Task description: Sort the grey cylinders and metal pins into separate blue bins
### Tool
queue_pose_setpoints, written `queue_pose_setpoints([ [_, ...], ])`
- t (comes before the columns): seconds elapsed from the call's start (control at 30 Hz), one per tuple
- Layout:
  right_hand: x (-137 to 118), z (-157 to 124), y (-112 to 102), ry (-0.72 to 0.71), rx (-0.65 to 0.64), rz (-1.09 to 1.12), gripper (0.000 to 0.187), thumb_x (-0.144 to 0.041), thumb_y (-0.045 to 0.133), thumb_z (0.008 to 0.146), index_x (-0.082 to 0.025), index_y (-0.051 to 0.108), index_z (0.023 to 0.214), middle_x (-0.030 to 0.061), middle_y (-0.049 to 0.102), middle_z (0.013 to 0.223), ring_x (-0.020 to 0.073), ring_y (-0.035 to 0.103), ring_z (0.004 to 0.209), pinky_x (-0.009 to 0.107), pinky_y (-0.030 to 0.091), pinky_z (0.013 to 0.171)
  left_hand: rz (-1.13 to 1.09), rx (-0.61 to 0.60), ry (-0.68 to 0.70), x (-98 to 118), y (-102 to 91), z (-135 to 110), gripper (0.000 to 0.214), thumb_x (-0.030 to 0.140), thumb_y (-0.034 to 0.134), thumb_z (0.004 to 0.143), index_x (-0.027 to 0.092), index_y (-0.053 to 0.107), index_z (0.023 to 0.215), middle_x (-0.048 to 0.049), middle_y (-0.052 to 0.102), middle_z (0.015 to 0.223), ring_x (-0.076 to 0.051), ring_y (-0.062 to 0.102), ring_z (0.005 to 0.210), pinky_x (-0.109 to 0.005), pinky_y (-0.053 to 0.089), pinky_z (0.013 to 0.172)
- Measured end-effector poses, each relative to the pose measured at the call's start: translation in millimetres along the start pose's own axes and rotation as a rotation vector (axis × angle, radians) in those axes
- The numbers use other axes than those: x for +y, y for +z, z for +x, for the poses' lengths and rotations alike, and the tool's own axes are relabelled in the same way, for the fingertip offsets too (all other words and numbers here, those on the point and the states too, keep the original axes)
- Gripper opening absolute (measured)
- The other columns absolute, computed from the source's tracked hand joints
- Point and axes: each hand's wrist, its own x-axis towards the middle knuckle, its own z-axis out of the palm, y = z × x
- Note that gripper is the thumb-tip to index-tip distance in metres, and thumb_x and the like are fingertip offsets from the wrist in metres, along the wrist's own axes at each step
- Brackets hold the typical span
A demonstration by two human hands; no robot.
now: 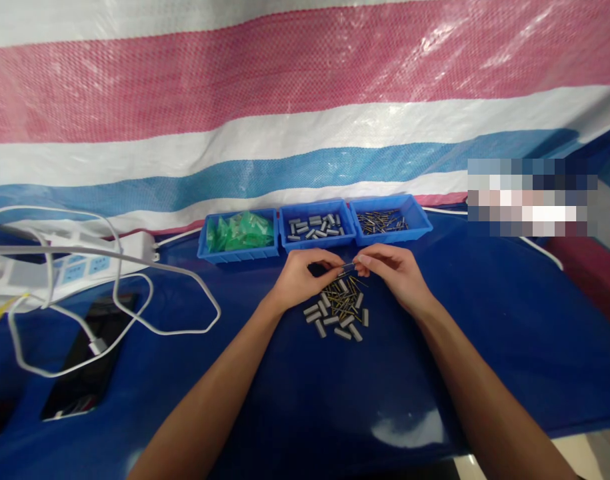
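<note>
Both hands meet above a small heap on the blue table [295, 393], just in front of a row of bins. The left hand [307, 275] has its thumb and fingertips pinched on one end of a slim piece [348, 267], and the right hand [397, 272] pinches the other end, so the piece spans the narrow gap between them (whether it is one part or two joined is too small to tell). Right below lie loose grey cylinders [331, 321] scattered around and among a tangle of thin brass-coloured pins [345, 307]. Behind the hands, three blue bins stand side by side: the left bin [239, 255] holds green packets [245, 231], the middle bin [321, 243] more grey cylinders, and the right bin [398, 237] more thin pins. Well off to the left, a white cable [177, 332] loops beside a power strip [142, 248] and crosses over a dark phone [79, 367].
</note>
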Motion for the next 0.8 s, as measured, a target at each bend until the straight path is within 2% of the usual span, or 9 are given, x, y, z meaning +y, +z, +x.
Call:
queue_pose_setpoints([
  [0.17, -1, -3, -1, -0.026, -0.042, 0.005, 0.028, -0.050, 0.082, 0.086, -0.022, 0.081, 0.083, 0.0036, 0.076, 0.076, 0.0183, 0.070, 0.070, 0.032, 0.059, 0.068, 0.004, -0.046, -0.002, 4, -0.8, 1, 0.013, 0.024, 0.074, 0.090, 0.014, 0.081, 0.092, -0.0072, 0.082, 0.088, -0.015, 0.075, 0.074, -0.025, 0.061, 0.075],
  [0.27, 1, -3, -4, -0.089, 0.064, 0.004, 0.028, -0.051, 0.079, 0.088, -0.023, 0.082, 0.090, 0.0053, 0.078, 0.086, 0.0205, 0.071, 0.074, 0.036, 0.060, 0.072, 0.030, -0.038, -0.005, 5, -1.1, 1, 0.013, 0.024, 0.072, 0.090, 0.015, 0.081, 0.092, -0.0068, 0.082, 0.088, -0.015, 0.075, 0.074, -0.025, 0.061, 0.074],
  [0.4, 3, 2, -11, -0.195, 0.257, -0.053, 0.031, -0.050, 0.075, 0.092, -0.027, 0.080, 0.111, 0.0073, 0.080, 0.112, 0.0237, 0.074, 0.089, 0.041, 0.062, 0.083, 0.054, -0.052, -0.012, 6, -0.9, 2, 0.014, 0.024, 0.071, 0.091, 0.015, 0.082, 0.091, -0.0062, 0.082, 0.086, -0.016, 0.075, 0.074, -0.024, 0.060, 0.072],
  [0.5, 4, 3, -17, -0.218, 0.280, -0.142, 0.037, -0.047, 0.078, 0.090, -0.028, 0.075, 0.122, 0.0078, 0.077, 0.126, 0.0256, 0.074, 0.102, 0.044, 0.062, 0.090, 0.060, -0.052, -0.014, 5, -0.8, 3, 0.015, 0.025, 0.070, 0.092, 0.016, 0.082, 0.091, -0.0057, 0.082, 0.087, -0.016, 0.075, 0.074, -0.025, 0.060, 0.072],
  [0.6, 4, 1, -21, -0.227, 0.219, -0.261, 0.026, -0.044, 0.079, 0.090, -0.025, 0.078, 0.108, 0.0076, 0.080, 0.113, 0.0246, 0.075, 0.095, 0.041, 0.063, 0.088, 0.060, -0.040, -0.029, 4, -0.6, 3, 0.016, 0.025, 0.068, 0.094, 0.016, 0.082, 0.091, -0.0054, 0.083, 0.089, -0.016, 0.076, 0.076, -0.025, 0.061, 0.074],
  [0.67, 3, -1, -21, -0.229, 0.104, -0.395, 0.018, -0.040, 0.076, 0.093, -0.024, 0.079, 0.100, 0.0066, 0.080, 0.102, 0.0232, 0.074, 0.087, 0.039, 0.062, 0.082, 0.051, -0.028, -0.045, 3, -0.7, 3, 0.017, 0.025, 0.067, 0.095, 0.016, 0.081, 0.091, -0.0055, 0.083, 0.089, -0.016, 0.076, 0.075, -0.025, 0.061, 0.074],
  [0.8, 3, -1, -19, -0.290, -0.132, -0.667, 0.013, -0.029, 0.069, 0.098, -0.024, 0.080, 0.103, 0.0063, 0.080, 0.102, 0.0237, 0.073, 0.092, 0.039, 0.058, 0.085, 0.036, -0.024, -0.071, 3, -1.2, 4, 0.019, 0.026, 0.066, 0.095, 0.015, 0.081, 0.092, -0.0051, 0.082, 0.086, -0.016, 0.075, 0.073, -0.024, 0.060, 0.070],
])
